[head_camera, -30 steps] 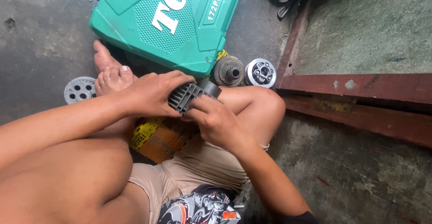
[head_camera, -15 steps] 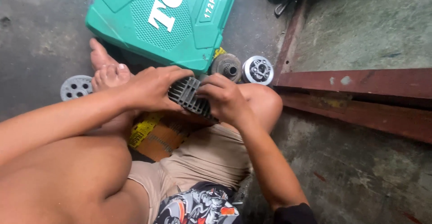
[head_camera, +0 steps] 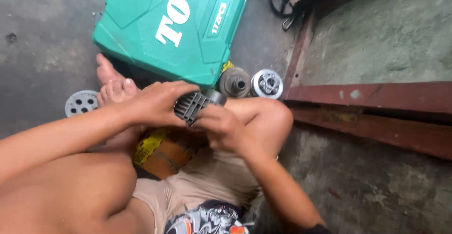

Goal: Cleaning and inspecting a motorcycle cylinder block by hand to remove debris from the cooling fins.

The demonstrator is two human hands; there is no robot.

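I sit on the floor with both hands around a dark ribbed metal part (head_camera: pixel 193 106), a round finned piece held over my lap. My left hand (head_camera: pixel 155 103) grips its left side from above. My right hand (head_camera: pixel 221 128) holds its lower right side, fingers curled against the ribs. A grey round end of the part (head_camera: pixel 215 95) shows just above my right hand. My bare foot (head_camera: pixel 110 81) rests on the concrete to the left, and my right knee (head_camera: pixel 268 116) is bent beside the hands.
A green plastic tool case (head_camera: pixel 174 24) lies closed on the concrete ahead. Beside it sit a dark round hub (head_camera: pixel 234 81) and a shiny round metal part (head_camera: pixel 267 83). A perforated grey disc (head_camera: pixel 81 103) lies left. Rusty red steel beams (head_camera: pixel 376 107) run along the right. An orange-yellow block (head_camera: pixel 162 151) lies under my legs.
My right hand shifted from the top of the ribbed part down to its lower right side. The view tilted slightly; my left hand kept its grip.
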